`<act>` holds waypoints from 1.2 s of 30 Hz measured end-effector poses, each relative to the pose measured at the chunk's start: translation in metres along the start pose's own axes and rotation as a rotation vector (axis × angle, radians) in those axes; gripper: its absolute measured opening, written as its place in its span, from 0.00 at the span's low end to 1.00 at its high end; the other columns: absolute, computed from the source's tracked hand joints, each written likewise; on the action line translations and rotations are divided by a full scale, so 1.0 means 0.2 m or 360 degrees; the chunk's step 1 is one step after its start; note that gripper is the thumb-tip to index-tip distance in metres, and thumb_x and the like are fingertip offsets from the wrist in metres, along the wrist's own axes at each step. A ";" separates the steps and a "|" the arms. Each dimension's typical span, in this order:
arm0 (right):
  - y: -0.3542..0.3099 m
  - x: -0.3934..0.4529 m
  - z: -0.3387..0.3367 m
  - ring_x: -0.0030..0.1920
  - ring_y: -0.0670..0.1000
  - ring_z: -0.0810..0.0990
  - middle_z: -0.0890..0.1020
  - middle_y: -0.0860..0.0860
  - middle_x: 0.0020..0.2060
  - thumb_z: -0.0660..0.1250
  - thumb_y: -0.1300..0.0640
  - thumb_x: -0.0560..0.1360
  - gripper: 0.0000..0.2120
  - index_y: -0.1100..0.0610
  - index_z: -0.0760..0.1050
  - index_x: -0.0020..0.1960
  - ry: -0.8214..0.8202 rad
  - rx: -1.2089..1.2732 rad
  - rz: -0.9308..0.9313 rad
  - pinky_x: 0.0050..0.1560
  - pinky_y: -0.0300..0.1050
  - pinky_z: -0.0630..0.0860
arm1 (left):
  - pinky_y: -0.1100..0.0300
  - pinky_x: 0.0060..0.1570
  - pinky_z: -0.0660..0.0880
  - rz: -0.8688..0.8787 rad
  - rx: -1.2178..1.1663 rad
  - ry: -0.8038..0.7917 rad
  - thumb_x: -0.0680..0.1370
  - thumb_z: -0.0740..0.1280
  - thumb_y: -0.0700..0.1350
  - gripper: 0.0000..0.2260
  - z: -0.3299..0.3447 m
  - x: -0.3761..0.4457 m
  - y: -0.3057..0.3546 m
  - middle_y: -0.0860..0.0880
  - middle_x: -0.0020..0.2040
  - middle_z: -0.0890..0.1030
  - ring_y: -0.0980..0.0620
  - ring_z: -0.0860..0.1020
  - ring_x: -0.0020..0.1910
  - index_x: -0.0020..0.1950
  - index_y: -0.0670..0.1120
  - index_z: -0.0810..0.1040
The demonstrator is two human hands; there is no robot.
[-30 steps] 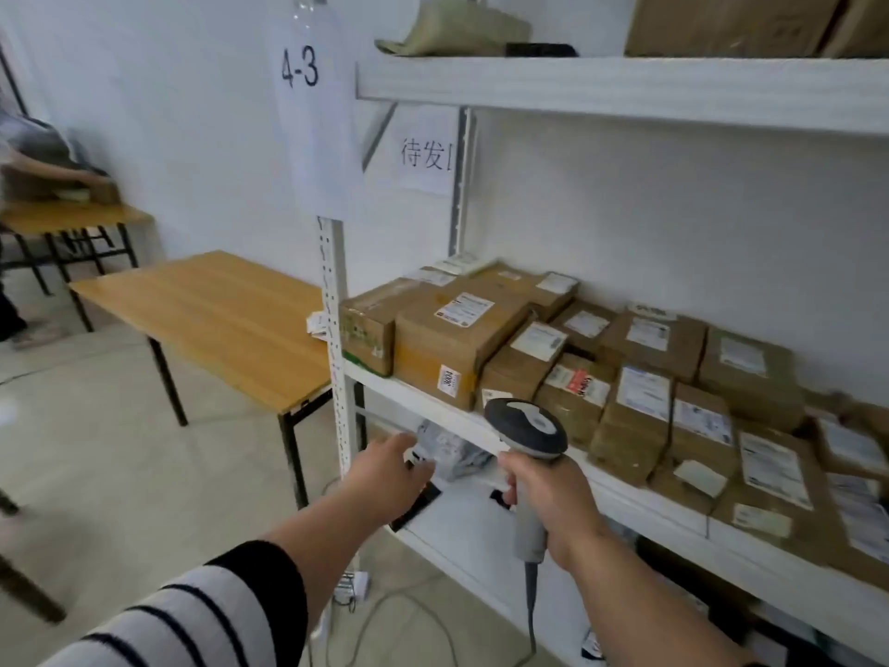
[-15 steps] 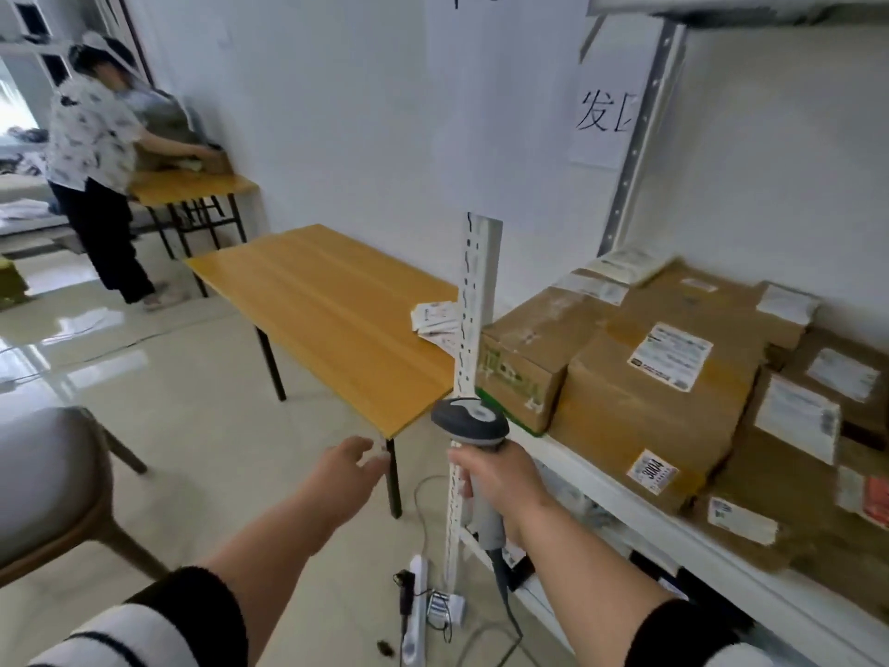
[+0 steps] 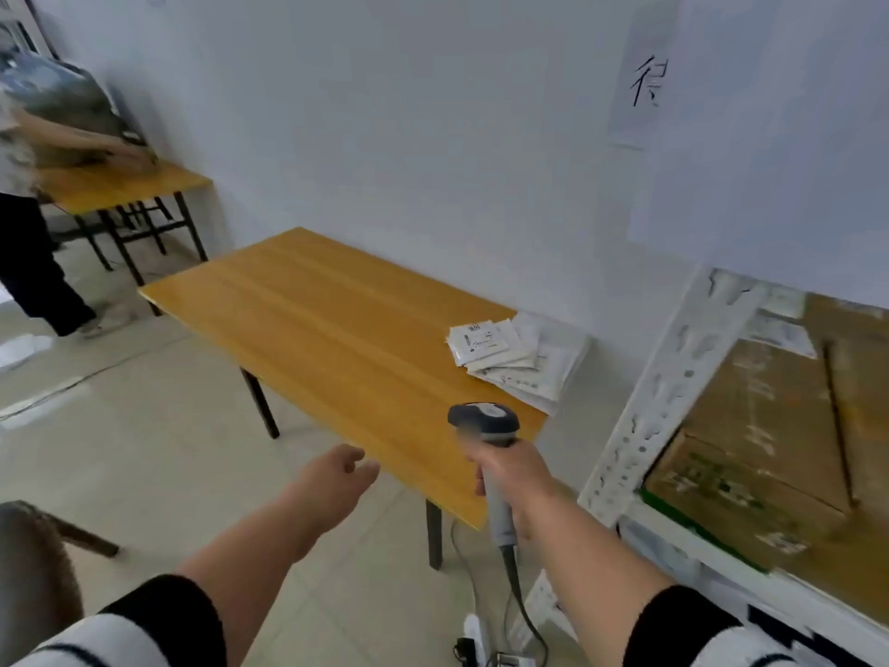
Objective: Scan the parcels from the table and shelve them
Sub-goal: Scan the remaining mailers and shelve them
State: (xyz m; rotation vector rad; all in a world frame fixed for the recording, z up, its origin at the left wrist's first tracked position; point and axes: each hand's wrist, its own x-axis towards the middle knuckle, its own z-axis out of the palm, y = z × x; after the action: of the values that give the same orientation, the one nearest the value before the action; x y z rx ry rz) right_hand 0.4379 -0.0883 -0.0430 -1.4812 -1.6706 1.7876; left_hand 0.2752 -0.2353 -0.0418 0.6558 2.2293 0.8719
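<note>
A wooden table stands against the white wall. A small pile of flat white parcels lies on its right end, next to the shelf. My right hand grips the handle of a grey barcode scanner, held upright over the table's near right corner. My left hand hovers empty, fingers relaxed, just off the table's front edge. At the right, brown cardboard boxes fill the white metal shelf.
Another person bends over a second wooden table at the far left. A chair sits at the lower left. The scanner cable and a power strip lie on the tiled floor under the table's near corner.
My view has swung left from the shelf to the table. The white parcels have come into full view, and both hands now hang near the table's front corner.
</note>
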 end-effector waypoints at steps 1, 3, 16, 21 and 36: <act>-0.03 0.05 0.06 0.33 0.52 0.78 0.78 0.52 0.29 0.74 0.54 0.72 0.10 0.59 0.78 0.39 0.0014 0.0008 0.0023 0.45 0.48 0.76 | 0.58 0.58 0.66 0.0009 0.0025 -0.0009 0.81 0.62 0.54 0.23 -0.07 0.09 0.00 0.46 0.71 0.72 0.46 0.71 0.68 0.75 0.46 0.68; -0.06 0.13 0.16 0.32 0.51 0.79 0.78 0.52 0.31 0.74 0.54 0.72 0.10 0.58 0.78 0.38 0.0054 0.0001 0.0075 0.42 0.47 0.76 | 0.57 0.57 0.66 -0.0001 0.0078 -0.0031 0.82 0.62 0.53 0.23 -0.16 0.25 0.01 0.45 0.70 0.72 0.45 0.71 0.68 0.74 0.45 0.68; -0.24 0.93 0.22 0.33 0.52 0.78 0.79 0.53 0.30 0.72 0.53 0.73 0.11 0.60 0.77 0.40 0.0350 0.0132 0.0290 0.39 0.44 0.73 | 0.52 0.61 0.70 0.0035 0.0264 -0.0412 0.82 0.61 0.55 0.23 -0.16 1.24 0.22 0.46 0.71 0.71 0.44 0.72 0.67 0.74 0.46 0.67; -0.33 1.25 0.24 0.32 0.51 0.77 0.79 0.53 0.28 0.72 0.53 0.73 0.11 0.59 0.77 0.36 0.0348 0.0122 0.0363 0.38 0.45 0.73 | 0.52 0.59 0.70 -0.0002 0.0339 -0.0498 0.82 0.60 0.55 0.24 -0.13 1.62 0.33 0.46 0.73 0.69 0.43 0.71 0.68 0.76 0.47 0.64; -0.32 1.75 0.07 0.39 0.56 0.79 0.80 0.57 0.34 0.74 0.56 0.72 0.07 0.59 0.79 0.40 0.0743 0.0272 0.0474 0.46 0.51 0.76 | 0.53 0.51 0.74 -0.0334 0.0229 -0.0782 0.77 0.67 0.59 0.32 0.47 2.39 0.63 0.45 0.60 0.74 0.46 0.73 0.52 0.76 0.45 0.63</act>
State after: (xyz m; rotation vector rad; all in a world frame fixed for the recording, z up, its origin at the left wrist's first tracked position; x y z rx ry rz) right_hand 0.2481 0.1906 -0.1553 -1.9549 -1.0915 1.5058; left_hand 0.0514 0.1912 -0.1869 0.6099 1.8789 0.3939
